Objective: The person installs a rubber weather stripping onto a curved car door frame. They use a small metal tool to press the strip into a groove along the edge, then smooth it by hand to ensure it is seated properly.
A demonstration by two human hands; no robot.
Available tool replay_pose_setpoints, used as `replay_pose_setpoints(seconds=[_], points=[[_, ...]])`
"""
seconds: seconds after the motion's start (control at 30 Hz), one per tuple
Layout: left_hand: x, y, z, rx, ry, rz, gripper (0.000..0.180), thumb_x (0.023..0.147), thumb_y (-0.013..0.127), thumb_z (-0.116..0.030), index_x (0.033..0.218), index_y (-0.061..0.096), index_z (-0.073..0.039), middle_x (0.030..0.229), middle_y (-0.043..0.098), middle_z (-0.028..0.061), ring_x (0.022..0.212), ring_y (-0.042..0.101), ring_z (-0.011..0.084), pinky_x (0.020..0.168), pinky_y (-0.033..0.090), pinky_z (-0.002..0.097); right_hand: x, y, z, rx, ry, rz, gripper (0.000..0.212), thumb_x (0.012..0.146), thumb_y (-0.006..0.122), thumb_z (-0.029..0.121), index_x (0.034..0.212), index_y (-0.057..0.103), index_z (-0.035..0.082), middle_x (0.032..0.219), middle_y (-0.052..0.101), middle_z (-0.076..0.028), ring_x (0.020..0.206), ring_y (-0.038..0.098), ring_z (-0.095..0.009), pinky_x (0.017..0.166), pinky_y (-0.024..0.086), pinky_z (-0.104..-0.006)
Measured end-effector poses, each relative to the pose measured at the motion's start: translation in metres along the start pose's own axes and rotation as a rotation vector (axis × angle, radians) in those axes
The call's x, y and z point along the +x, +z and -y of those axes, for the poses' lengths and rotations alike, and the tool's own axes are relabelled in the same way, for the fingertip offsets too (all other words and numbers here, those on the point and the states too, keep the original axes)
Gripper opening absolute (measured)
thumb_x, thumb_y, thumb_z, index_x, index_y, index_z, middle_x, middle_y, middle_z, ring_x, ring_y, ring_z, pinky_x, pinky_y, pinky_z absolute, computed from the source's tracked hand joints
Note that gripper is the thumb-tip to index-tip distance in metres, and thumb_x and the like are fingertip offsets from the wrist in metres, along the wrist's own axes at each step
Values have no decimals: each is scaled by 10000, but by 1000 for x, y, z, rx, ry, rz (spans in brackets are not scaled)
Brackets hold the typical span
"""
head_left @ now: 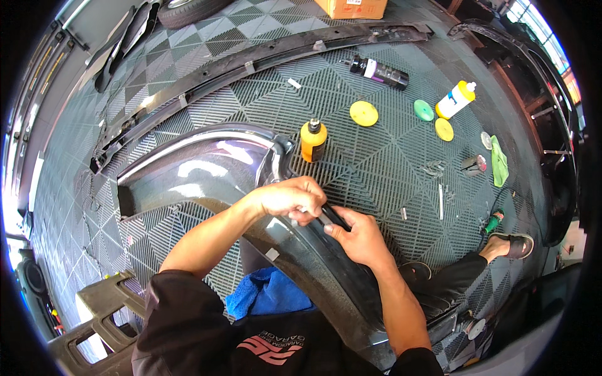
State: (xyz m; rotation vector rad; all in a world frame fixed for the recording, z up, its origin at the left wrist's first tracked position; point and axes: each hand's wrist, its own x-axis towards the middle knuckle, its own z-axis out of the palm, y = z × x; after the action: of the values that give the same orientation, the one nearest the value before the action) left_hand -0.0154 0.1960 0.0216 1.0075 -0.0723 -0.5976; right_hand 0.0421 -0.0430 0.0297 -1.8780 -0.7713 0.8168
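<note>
A glossy dark curved car body panel [207, 156] lies across my lap, running from the left floor to the lower right. My left hand [291, 199] is closed over the panel's edge, fingers curled around a black strip [333, 217]; its fingertips are partly hidden. Just to its right, my right hand [360, 237] grips the same strip, thumb on top and the other fingers out of sight beneath. Whether the strip is separate from the panel I cannot tell. A blue cloth [269, 292] is bunched against my lap beside the panel.
Beyond the panel stands an orange bottle [313, 141]. A black bottle [380, 72], yellow pad [364, 114], green pad [424, 110], white-and-yellow bottle [456, 100] and green cloth [498, 161] are on the tiled floor. A long dark trim piece [251, 66] stretches behind; a brown stool [103, 313] stands left.
</note>
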Motion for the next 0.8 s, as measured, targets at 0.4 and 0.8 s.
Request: replay_pose_setpoints(seconds=[0.4,0.8], points=[[3,-8,7,-163,82,22,361,842,651,-124,570,413,-129,476,432,14,421,351,111,509,366,318,15,-10,1,-4,-14,135,567,929,739,103,1458,561,1,1252,717,-235,1168,700,-276,1026,497,-353],[-9,20,-10,738,204,-276,214,863,643,-58,660,609,-1,667,639,81,650,608,222,658,495,347,10,10,-8,-136,5,-124,475,937,790,273,1274,681,-44,1055,761,-241,1008,764,-304,869,573,-384]])
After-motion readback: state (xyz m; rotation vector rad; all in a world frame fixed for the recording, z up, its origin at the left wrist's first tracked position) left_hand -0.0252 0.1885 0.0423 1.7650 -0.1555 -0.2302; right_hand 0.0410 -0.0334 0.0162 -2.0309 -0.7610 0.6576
